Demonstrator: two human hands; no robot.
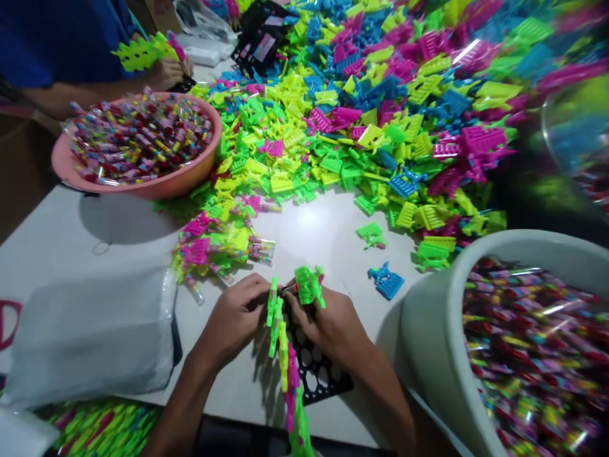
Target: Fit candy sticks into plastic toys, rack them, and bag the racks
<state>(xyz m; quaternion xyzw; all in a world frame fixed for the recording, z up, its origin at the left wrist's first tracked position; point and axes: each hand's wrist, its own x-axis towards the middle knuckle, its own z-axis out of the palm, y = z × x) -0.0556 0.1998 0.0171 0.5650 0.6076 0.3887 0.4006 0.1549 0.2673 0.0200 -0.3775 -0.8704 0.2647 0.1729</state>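
My left hand point(242, 314) is closed near the front middle of the table, its fingertips pinching the top of a hanging row of green, yellow and pink plastic pieces point(291, 381). My right hand point(333, 317) meets it at the fingertips, closed, with a bright green plastic piece point(309, 287) at its fingers. Something small and dark sits between the two hands, too small to make out. Below them lies a black perforated tray point(316, 377), partly covered by my right hand and the row. A loose green piece point(372, 235) and a blue piece point(386, 280) lie beyond my right hand.
A big multicolored heap of plastic pieces point(333, 152) spreads behind. Candy-filled containers stand around: a pink basin point(216, 143) at left, a grey bucket point(428, 330) at right. A plastic-wrapped stack point(95, 336) lies left. Another person's hand point(164, 75) holds yellow-green pieces at top left.
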